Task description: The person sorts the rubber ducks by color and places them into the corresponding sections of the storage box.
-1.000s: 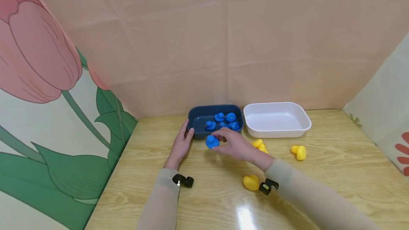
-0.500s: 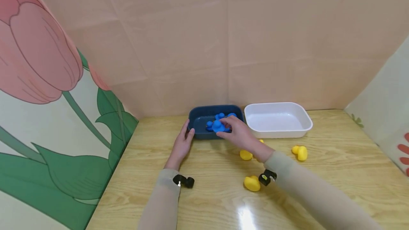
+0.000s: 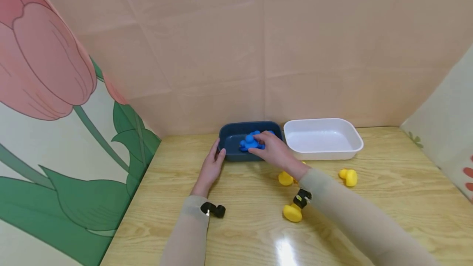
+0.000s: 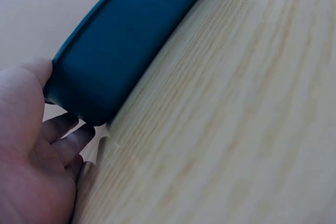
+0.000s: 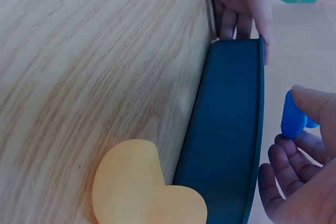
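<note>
In the head view my right hand (image 3: 275, 151) is over the dark blue tray (image 3: 230, 141) and pinches a blue toy duck (image 3: 249, 139) between thumb and fingers. The right wrist view shows the held duck (image 5: 293, 116) above the tray rim, with the other fingers loosely bent below. Several more blue ducks lie inside the tray, partly hidden by this hand. My left hand (image 3: 211, 169) rests against the tray's left end. Its thumb is at the rim and its fingers (image 4: 71, 142) touch the end wall, as the left wrist view shows.
A white tray (image 3: 323, 136) stands just right of the dark one. On the wooden table (image 3: 244, 225) lie yellow toy ducks: one at the right (image 3: 349, 177), one under my right wrist (image 3: 292, 213), and others partly hidden by my forearm (image 3: 285, 178). A cloth-covered wall (image 3: 207, 52) rises behind.
My right hand has carried the blue duck from in front of the dark tray forward to over the ducks inside it. My left hand has kept its place at the tray's end.
</note>
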Motion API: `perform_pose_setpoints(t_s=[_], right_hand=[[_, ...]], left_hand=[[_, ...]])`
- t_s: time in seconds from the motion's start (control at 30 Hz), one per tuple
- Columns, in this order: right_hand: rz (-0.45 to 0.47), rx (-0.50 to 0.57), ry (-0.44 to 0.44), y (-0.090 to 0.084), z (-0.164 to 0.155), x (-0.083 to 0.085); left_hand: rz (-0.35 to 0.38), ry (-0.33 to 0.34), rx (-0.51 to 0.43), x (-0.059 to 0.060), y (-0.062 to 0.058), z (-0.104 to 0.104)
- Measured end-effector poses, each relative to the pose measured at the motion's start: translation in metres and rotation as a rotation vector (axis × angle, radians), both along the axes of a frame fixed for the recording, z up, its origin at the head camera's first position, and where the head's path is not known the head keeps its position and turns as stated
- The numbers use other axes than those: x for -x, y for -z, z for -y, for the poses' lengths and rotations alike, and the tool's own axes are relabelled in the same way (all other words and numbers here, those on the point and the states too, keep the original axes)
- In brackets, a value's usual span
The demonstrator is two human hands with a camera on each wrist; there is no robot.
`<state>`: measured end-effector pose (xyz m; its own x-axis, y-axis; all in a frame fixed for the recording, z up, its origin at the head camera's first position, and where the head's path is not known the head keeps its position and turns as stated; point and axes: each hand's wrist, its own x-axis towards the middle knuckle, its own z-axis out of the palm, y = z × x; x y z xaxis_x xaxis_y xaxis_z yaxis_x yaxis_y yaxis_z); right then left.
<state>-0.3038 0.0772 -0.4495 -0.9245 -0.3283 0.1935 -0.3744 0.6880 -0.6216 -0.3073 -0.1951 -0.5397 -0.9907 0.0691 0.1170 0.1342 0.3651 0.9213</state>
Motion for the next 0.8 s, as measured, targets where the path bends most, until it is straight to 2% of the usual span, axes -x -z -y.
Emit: perform_pose_setpoints(t_s=[0.5, 0.8], right_hand=[[-0.017, -0.107, 0.045, 0.008, 0.009, 0.009], [-0.004, -0.113, 0.052, 0.010, 0.008, 0.011]], left_hand=[[0.008, -0.001, -0.005, 0.000, 0.001, 0.000], [0.002, -0.007, 0.001, 0.000, 0.001, -0.001]])
